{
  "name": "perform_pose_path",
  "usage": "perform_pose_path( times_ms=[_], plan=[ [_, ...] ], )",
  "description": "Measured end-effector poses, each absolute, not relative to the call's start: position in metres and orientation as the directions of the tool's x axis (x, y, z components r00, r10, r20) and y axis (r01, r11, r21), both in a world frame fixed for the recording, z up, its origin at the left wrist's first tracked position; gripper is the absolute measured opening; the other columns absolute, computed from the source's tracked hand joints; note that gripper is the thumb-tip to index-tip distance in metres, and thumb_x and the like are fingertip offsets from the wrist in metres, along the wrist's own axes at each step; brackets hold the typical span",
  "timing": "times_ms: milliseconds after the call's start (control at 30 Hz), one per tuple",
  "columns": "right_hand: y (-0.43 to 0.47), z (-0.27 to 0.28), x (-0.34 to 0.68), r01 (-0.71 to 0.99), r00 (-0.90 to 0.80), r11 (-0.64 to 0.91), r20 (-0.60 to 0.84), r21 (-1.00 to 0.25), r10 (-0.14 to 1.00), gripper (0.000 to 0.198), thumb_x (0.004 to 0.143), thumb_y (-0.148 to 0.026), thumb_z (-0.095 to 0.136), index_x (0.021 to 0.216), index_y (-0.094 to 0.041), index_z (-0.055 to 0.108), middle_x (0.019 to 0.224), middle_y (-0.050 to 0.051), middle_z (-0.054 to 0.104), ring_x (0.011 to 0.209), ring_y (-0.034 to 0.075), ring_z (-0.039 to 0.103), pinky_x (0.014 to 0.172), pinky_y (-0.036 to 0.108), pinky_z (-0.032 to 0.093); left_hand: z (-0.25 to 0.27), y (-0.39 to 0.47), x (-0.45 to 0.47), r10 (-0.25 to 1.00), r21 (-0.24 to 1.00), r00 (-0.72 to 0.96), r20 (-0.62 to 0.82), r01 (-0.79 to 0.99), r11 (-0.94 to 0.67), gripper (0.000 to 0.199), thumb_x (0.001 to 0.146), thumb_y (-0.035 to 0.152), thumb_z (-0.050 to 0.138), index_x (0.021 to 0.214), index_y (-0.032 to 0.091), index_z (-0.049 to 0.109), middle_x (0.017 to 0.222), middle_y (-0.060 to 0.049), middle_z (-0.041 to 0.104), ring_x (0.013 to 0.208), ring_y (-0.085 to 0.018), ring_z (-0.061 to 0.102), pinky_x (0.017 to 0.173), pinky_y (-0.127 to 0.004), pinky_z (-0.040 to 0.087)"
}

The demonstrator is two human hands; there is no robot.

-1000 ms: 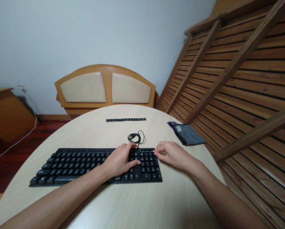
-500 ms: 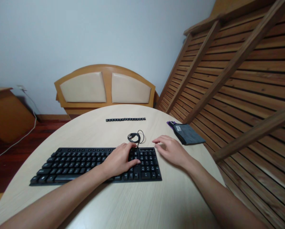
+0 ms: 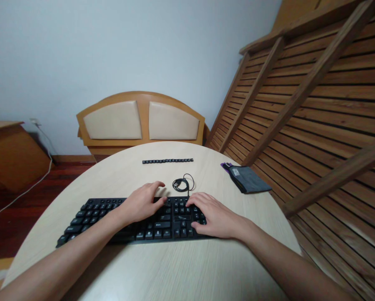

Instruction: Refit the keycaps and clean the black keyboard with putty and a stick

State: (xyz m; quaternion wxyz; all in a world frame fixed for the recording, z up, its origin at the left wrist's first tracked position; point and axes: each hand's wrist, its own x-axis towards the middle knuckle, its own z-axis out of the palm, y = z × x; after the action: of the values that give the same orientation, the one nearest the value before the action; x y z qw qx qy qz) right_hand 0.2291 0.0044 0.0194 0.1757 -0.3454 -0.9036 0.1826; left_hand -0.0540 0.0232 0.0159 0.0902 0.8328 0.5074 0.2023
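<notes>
Both our hands were open: left hand (image 3: 143, 203) over long black plastic keyboard (image 3: 162, 225), right hand (image 3: 217, 215) over its right end. Keyboard lay towards left edge of round pale wood-grain table (image 3: 174, 267).

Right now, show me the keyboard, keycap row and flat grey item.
Keyboard (image 3: 162, 224), head view: keys right of middle.
Keycap row (image 3: 167, 161), head view: middle keycaps.
Flat grey item (image 3: 252, 179), head view: upper face.

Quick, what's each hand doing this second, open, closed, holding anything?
Left hand: open, thumb and index finger apart, over the black keyboard.
Right hand: open, thumb and fingers apart, over the keyboard's right end.
</notes>
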Motion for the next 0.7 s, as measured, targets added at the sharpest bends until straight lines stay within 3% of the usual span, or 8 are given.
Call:
perform_pose_path(
  times_ms=[167, 300, 433, 533, 633, 700],
  plan=[
    [0.007, 0.027, 0.265, 0.626, -0.678, 0.632, 0.082, -0.457, 0.731, 0.042, 0.068, -0.014, 0.064, 0.108, -0.024, 0.054, 0.112, 0.006, 0.060, 0.107, 0.026, 0.054, 0.097, 0.040, 0.044, 0.014, 0.022, -0.093, 0.882, 0.333, 0.409, 0.236, 0.818, -0.469, 0.044, 0.094, 0.052, 0.052, 0.123, 0.021, 0.059, 0.124, -0.013, 0.069, 0.113, -0.031, 0.066, 0.096, -0.046, 0.052],
    [0.013, 0.030, 0.300, 0.656, -0.651, 0.585, 0.032, -0.477, 0.758, 0.040, 0.068, -0.008, 0.058, 0.106, -0.023, 0.054, 0.111, 0.006, 0.059, 0.106, 0.024, 0.055, 0.095, 0.037, 0.045, 0.009, 0.014, -0.106, 0.832, 0.343, 0.519, 0.194, 0.759, -0.553, 0.054, 0.093, 0.055, 0.055, 0.136, 0.021, 0.054, 0.144, -0.013, 0.056, 0.131, -0.030, 0.054, 0.109, -0.050, 0.045],
    [0.029, 0.035, 0.320, 0.689, -0.618, 0.546, 0.005, -0.477, 0.786, 0.022, 0.079, -0.012, 0.054, 0.098, -0.022, 0.059, 0.105, 0.005, 0.065, 0.102, 0.022, 0.059, 0.093, 0.035, 0.045, 0.003, 0.009, -0.101, 0.781, 0.357, 0.608, 0.143, 0.704, -0.614, 0.057, 0.095, 0.052, 0.055, 0.142, 0.020, 0.048, 0.149, -0.014, 0.051, 0.139, -0.030, 0.046, 0.114, -0.051, 0.039],
    [0.051, 0.036, 0.319, 0.727, -0.560, 0.505, 0.024, -0.466, 0.828, 0.010, 0.088, -0.023, 0.053, 0.088, -0.021, 0.062, 0.090, 0.003, 0.069, 0.085, 0.020, 0.064, 0.080, 0.032, 0.047, -0.002, 0.013, -0.095, 0.756, 0.339, 0.633, 0.167, 0.683, -0.647, 0.053, 0.096, 0.048, 0.054, 0.142, 0.021, 0.048, 0.149, -0.013, 0.051, 0.140, -0.030, 0.044, 0.115, -0.052, 0.038],
    [0.083, 0.036, 0.306, 0.782, -0.482, 0.481, 0.105, -0.395, 0.870, 0.015, 0.090, -0.026, 0.052, 0.090, -0.019, 0.065, 0.079, 0.002, 0.070, 0.071, 0.018, 0.063, 0.067, 0.028, 0.045, -0.001, 0.015, -0.084, 0.741, 0.311, 0.646, 0.183, 0.677, -0.667, 0.055, 0.094, 0.039, 0.056, 0.145, 0.021, 0.044, 0.151, -0.014, 0.048, 0.141, -0.032, 0.042, 0.115, -0.054, 0.037],
    [0.108, 0.036, 0.294, 0.853, -0.428, 0.457, 0.164, -0.253, 0.889, 0.019, 0.092, -0.026, 0.051, 0.095, -0.019, 0.068, 0.085, 0.004, 0.073, 0.077, 0.019, 0.065, 0.068, 0.027, 0.044, 0.004, 0.010, -0.071, 0.721, 0.296, 0.671, 0.172, 0.663, -0.687, 0.060, 0.093, 0.034, 0.056, 0.149, 0.021, 0.039, 0.155, -0.014, 0.042, 0.143, -0.032, 0.039, 0.116, -0.054, 0.035]
  ],
)
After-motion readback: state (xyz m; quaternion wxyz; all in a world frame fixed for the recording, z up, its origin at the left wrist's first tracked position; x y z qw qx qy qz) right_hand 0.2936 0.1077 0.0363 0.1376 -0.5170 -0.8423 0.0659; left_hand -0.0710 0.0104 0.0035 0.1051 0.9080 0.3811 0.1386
